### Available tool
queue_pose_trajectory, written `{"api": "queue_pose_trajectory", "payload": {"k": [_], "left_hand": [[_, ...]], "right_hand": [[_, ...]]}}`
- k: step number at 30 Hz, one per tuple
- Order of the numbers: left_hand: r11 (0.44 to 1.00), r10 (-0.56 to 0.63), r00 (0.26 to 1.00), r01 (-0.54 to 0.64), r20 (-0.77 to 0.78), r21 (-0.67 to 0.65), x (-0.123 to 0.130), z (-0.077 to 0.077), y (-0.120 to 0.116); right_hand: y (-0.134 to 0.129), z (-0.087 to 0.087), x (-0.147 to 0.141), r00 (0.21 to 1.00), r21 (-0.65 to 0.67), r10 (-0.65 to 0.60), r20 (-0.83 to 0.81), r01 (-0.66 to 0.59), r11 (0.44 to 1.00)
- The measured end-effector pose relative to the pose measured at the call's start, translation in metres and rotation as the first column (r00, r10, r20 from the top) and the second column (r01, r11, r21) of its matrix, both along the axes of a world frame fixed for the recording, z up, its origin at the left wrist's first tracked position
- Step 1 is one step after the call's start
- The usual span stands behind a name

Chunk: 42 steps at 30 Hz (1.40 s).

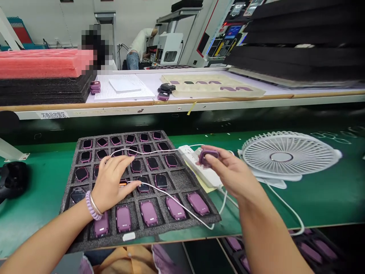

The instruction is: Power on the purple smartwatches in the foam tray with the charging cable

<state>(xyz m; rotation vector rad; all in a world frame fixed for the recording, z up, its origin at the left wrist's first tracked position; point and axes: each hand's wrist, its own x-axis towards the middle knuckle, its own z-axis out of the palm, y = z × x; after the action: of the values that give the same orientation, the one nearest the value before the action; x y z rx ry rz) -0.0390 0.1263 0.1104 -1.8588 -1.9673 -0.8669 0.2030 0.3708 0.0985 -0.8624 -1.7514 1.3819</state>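
Observation:
My left hand is over the left part of a dark foam tray, thumb and fingers apart. A white cable runs by its thumb tip; whether they touch, I cannot tell. Beneath this hand, a smartwatch with an orange-lit screen is partly hidden. Most tray pockets hold purple-framed smartwatches, dark screens up; the front row holds purple cases lying back side up. To the right of the tray, above a white power strip, my right hand grips a purple smartwatch between thumb and fingers.
A white fan lies on the green bench to the right. Behind, a shelf carries pink foam, papers, a pale tray and black foam stacks. A person bends over equipment at the back.

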Motion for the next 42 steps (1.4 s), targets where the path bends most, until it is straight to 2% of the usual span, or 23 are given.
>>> {"api": "queue_pose_trajectory", "payload": {"k": [2, 4, 6, 9, 11, 13, 15, 17, 18, 20, 22, 23, 24, 25, 26, 27, 29, 30, 32, 34, 37, 42], "left_hand": [[1.000, -0.017, 1.000, 0.017, 0.010, -0.011, 0.000, -0.001, 0.001], [0.999, -0.027, 1.000, 0.028, 0.012, -0.028, 0.001, -0.003, 0.001], [0.999, -0.032, 0.999, 0.033, 0.014, -0.032, 0.001, -0.004, 0.002], [1.000, -0.022, 0.999, 0.023, 0.032, -0.014, -0.003, -0.003, 0.003], [1.000, 0.008, 0.999, -0.008, 0.048, 0.006, -0.007, 0.000, 0.004], [0.999, 0.051, 0.997, -0.052, 0.066, 0.007, -0.013, 0.004, 0.004], [0.995, 0.088, 0.993, -0.084, 0.081, -0.055, -0.020, 0.009, 0.004], [0.975, 0.099, 0.992, -0.083, 0.072, -0.205, -0.024, 0.016, 0.001], [0.951, 0.089, 0.995, -0.069, 0.053, -0.301, -0.025, 0.019, -0.002], [0.884, 0.060, 0.998, -0.060, -0.015, -0.463, -0.024, 0.024, -0.009], [0.832, 0.059, 0.991, -0.114, -0.118, -0.543, -0.020, 0.026, -0.018], [0.817, 0.071, 0.983, -0.153, -0.167, -0.556, -0.018, 0.026, -0.024], [0.806, 0.085, 0.975, -0.190, -0.208, -0.560, -0.015, 0.026, -0.030], [0.796, 0.096, 0.967, -0.216, -0.235, -0.565, -0.014, 0.026, -0.036], [0.788, 0.102, 0.963, -0.230, -0.248, -0.571, -0.012, 0.025, -0.042], [0.780, 0.109, 0.962, -0.238, -0.250, -0.578, -0.012, 0.023, -0.048], [0.770, 0.133, 0.960, -0.255, -0.245, -0.585, -0.010, 0.020, -0.058], [0.767, 0.145, 0.959, -0.265, -0.244, -0.585, -0.009, 0.018, -0.061], [0.762, 0.160, 0.952, -0.286, -0.259, -0.580, -0.005, 0.014, -0.066], [0.763, 0.164, 0.940, -0.314, -0.300, -0.565, 0.000, 0.010, -0.069], [0.776, 0.184, 0.924, -0.345, -0.334, -0.528, 0.004, 0.005, -0.073], [0.774, 0.180, 0.950, -0.298, -0.257, -0.558, 0.002, 0.007, -0.078]], "right_hand": [[0.008, -0.029, 0.020, 0.991, 0.021, -0.023, 0.136, 0.020, 1.000], [0.009, -0.055, 0.029, 0.966, 0.042, 0.051, 0.253, -0.063, 0.997], [0.009, -0.071, 0.031, 0.923, 0.120, 0.086, 0.374, -0.140, 0.983], [0.015, -0.079, 0.027, 0.862, 0.245, 0.007, 0.508, -0.152, 0.957], [0.022, -0.079, 0.024, 0.840, 0.274, -0.036, 0.542, -0.136, 0.952], [0.027, -0.079, 0.020, 0.833, 0.277, -0.026, 0.552, -0.154, 0.948], [0.030, -0.079, 0.017, 0.813, 0.286, 0.027, 0.582, -0.236, 0.929], [0.031, -0.077, 0.015, 0.756, 0.319, 0.064, 0.652, -0.350, 0.881], [0.030, -0.075, 0.015, 0.721, 0.353, 0.044, 0.691, -0.390, 0.851], [0.027, -0.065, 0.016, 0.686, 0.464, -0.077, 0.723, -0.400, 0.790], [0.018, -0.049, 0.015, 0.729, 0.609, -0.211, 0.651, -0.335, 0.719], [0.011, -0.040, 0.013, 0.774, 0.671, -0.237, 0.587, -0.301, 0.678], [0.002, -0.030, 0.008, 0.825, 0.714, -0.217, 0.522, -0.284, 0.640], [-0.009, -0.021, 0.001, 0.872, 0.740, -0.144, 0.467, -0.296, 0.604], [-0.021, -0.013, -0.009, 0.898, 0.743, -0.028, 0.440, -0.346, 0.573], [-0.035, -0.006, -0.021, 0.889, 0.728, 0.107, 0.445, -0.428, 0.535], [-0.063, 0.002, -0.048, 0.812, 0.693, 0.283, 0.510, -0.583, 0.425], [-0.077, 0.004, -0.063, 0.766, 0.672, 0.301, 0.568, -0.643, 0.368], [-0.101, 0.005, -0.089, 0.664, 0.610, 0.245, 0.706, -0.747, 0.264], [-0.118, 0.006, -0.108, 0.568, 0.538, 0.146, 0.810, -0.819, 0.198], [-0.129, 0.009, -0.122, 0.490, 0.472, 0.065, 0.869, -0.862, 0.187], [-0.130, 0.014, -0.131, 0.446, 0.415, 0.058, 0.893, -0.867, 0.275]]}}
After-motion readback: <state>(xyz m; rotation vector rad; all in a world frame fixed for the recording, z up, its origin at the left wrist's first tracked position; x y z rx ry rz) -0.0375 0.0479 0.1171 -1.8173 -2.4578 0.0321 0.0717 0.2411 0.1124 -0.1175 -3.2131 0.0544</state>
